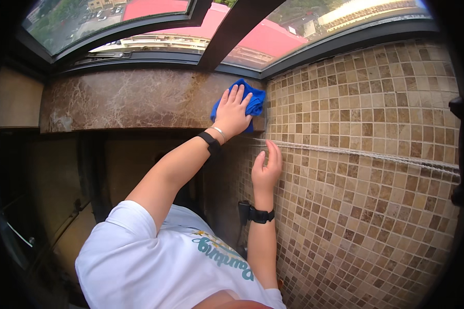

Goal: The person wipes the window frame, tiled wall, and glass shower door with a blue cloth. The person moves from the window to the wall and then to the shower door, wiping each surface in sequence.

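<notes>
My left hand (234,110) lies flat, fingers spread, on a folded blue cloth (257,103), pinning it to a brown marble windowsill (139,100). The cloth sits at the sill's right end, close to the tiled wall. Below it, my right hand (268,168) is raised beside the wall with nothing in it; its thumb stands apart from the slightly curved fingers. Its fingertips are near a white braided cord (332,150), and whether they touch it I cannot tell.
Small brown and beige mosaic tiles cover the wall (355,201) on the right, with the cord stretched across it. Behind the sill runs a dark window frame (232,34); the left sash (139,33) is tilted outward. Dark space lies below the sill's front edge.
</notes>
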A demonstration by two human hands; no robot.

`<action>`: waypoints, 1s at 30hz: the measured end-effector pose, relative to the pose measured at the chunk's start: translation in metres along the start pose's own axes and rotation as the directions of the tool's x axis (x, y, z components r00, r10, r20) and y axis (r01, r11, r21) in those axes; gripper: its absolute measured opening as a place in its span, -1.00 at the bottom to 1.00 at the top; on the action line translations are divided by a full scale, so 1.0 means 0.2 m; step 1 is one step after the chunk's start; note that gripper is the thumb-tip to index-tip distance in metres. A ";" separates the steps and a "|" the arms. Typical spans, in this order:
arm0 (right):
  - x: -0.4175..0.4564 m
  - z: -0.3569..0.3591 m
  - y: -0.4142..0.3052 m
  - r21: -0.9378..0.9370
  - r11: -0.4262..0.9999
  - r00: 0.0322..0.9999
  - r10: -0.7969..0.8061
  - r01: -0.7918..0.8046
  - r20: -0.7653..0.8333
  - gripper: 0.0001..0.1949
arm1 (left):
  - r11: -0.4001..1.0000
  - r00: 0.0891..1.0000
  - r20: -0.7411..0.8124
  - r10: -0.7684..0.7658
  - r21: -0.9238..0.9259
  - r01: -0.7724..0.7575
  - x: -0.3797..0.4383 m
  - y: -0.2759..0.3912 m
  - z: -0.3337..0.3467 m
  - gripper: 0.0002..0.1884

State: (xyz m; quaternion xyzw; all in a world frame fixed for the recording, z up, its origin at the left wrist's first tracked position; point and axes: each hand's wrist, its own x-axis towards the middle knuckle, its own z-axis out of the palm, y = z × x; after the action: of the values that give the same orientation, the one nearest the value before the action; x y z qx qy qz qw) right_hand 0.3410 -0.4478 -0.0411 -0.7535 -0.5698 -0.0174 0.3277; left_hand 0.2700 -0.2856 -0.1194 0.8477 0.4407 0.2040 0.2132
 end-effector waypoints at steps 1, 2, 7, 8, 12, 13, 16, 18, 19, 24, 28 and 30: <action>0.02 -0.05 -0.01 -0.036 0.999 1.000 0.009 -0.010 -0.024 -0.67 | 0.998 0.999 -0.019 -0.028 -0.054 0.027 0.05 0.06 0.05 -0.28; 0.03 -0.10 -0.02 -0.067 0.998 0.998 0.012 -0.016 -0.057 -0.67 | 0.991 0.999 -0.032 -0.042 -0.130 0.038 0.10 0.12 0.09 -0.29; 0.12 -0.25 -0.08 -0.095 0.994 0.985 0.030 -0.047 -0.172 -0.67 | 0.635 0.979 0.058 -0.195 -0.754 0.171 0.20 0.43 0.25 -0.26; 0.14 -0.27 -0.09 -0.118 0.993 0.984 0.010 -0.031 -0.175 -0.68 | 0.577 0.984 0.008 -0.178 -0.809 0.111 0.19 0.45 0.27 -0.27; 0.29 -0.34 -0.15 -0.168 0.985 0.970 -0.087 0.049 -0.226 -0.68 | 0.604 0.948 -0.311 0.063 -0.745 -0.284 0.33 0.61 0.00 -0.25; 0.33 -0.36 -0.17 -0.231 0.970 0.961 -0.133 0.076 -0.242 -0.68 | 0.603 0.913 -0.376 0.157 -0.696 -0.390 0.40 0.67 -0.12 -0.25; 0.46 -0.48 -0.27 -0.480 0.872 0.921 -0.259 0.093 -0.292 -0.69 | 0.457 0.709 -0.557 0.431 -0.543 -0.704 0.59 0.87 -0.56 -0.25; 0.54 -0.54 -0.31 -0.576 0.814 0.866 -0.344 0.081 -0.364 -0.72 | 0.401 0.665 -0.580 0.470 -0.531 -0.746 0.67 0.95 -0.72 -0.21; 0.57 -0.56 -0.33 -0.594 0.800 0.840 -0.374 0.078 -0.393 -0.73 | 0.398 0.683 -0.556 0.474 -0.556 -0.729 0.71 0.96 -0.76 -0.20; 0.65 -0.52 -0.30 -0.682 0.731 0.849 -0.377 0.026 -0.371 -0.73 | 0.573 0.823 -0.424 0.378 -0.591 -0.568 0.60 0.80 -0.47 -0.39; 0.65 -0.41 -0.25 -0.700 0.714 0.878 -0.343 0.012 -0.335 -0.77 | 0.601 0.907 -0.283 0.314 -0.680 -0.420 0.36 0.52 -0.02 -0.31; 0.64 -0.36 -0.22 -0.723 0.691 0.880 -0.339 -0.007 -0.333 -0.79 | 0.617 0.966 -0.139 0.220 -0.747 -0.248 0.31 0.38 0.17 -0.31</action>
State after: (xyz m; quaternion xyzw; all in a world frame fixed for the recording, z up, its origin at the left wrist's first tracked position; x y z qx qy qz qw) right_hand 0.3720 -0.3710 0.0881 -0.7395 -0.4970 -0.4344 0.1316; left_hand 0.3708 -0.2798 -0.0963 0.7269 0.2045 0.4095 0.5119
